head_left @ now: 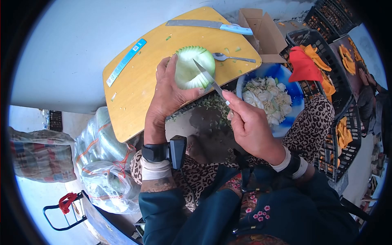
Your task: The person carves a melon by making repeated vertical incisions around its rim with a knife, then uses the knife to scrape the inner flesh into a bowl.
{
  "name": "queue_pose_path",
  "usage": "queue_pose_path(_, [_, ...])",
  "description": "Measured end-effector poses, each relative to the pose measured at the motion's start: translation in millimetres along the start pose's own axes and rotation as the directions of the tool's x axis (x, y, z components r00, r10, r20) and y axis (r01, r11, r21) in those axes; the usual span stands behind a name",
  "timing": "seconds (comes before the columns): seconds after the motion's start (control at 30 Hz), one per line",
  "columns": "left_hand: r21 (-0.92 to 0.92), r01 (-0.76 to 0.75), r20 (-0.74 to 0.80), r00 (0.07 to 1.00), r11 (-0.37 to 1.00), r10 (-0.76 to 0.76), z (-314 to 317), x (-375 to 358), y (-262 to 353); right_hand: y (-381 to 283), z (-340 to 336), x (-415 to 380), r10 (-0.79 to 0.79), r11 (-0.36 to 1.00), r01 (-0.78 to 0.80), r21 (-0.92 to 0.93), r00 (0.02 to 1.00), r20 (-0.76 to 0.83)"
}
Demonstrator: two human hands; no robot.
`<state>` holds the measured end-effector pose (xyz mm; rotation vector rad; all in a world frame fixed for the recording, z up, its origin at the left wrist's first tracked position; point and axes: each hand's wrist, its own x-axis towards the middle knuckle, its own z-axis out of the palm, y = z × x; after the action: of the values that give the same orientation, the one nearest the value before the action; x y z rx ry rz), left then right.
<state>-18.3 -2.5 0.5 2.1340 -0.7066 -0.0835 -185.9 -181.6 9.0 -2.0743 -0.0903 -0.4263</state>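
A hollowed pale green melon piece with a notched rim sits on the yellow table. My left hand wraps round its left and lower side, thumb along the bottom edge. In my right hand is a small knife, its blade slanting up and left over the melon's right side, the tip over the opening. Right of the melon lies a metal spoon. A large knife with a blue handle rests near the table's far edge, and a blue-and-white packaged strip lies at the left.
A blue-and-white basin holding pale scraps and seeds stands right of the table. Behind it are a cardboard box, black crates with orange pieces and a red cloth. Plastic bags stand at the left. Another person's hand shows far right.
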Motion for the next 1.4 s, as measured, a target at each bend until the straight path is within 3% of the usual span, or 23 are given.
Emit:
queue_pose_path(0.07, [-0.027,0.005,0.002,1.0,1.0,-0.005,-0.6,0.0,2.1,6.0,6.0,2.6,-0.08,0.995,0.079,-0.054,0.996,-0.027])
queue_pose_path(0.47, [-0.062,0.011,-0.041,0.999,0.998,-0.014,1.4,1.1,1.0,18.9,21.2,14.4,-0.141,0.986,0.136,-0.092,0.989,-0.054])
queue_pose_path(0.77, [0.015,-0.01,0.014,1.0,1.0,0.01,-0.8,-0.1,5.7,16.2,23.6,4.0,-0.093,0.995,0.091,-0.035,0.993,-0.068])
queue_pose_path(1.07, [-0.092,-0.03,0.01,0.999,0.995,0.031,0.6,-0.2,5.2,24.7,23.7,-5.3,-0.113,0.993,0.114,0.018,0.991,-0.076])
queue_pose_path(1.4, [-0.069,0.004,0.062,0.998,0.998,0.0,-4.9,7.0,-3.6,37.6,10.9,-25.5,-0.076,0.994,0.075,0.084,0.997,0.006])
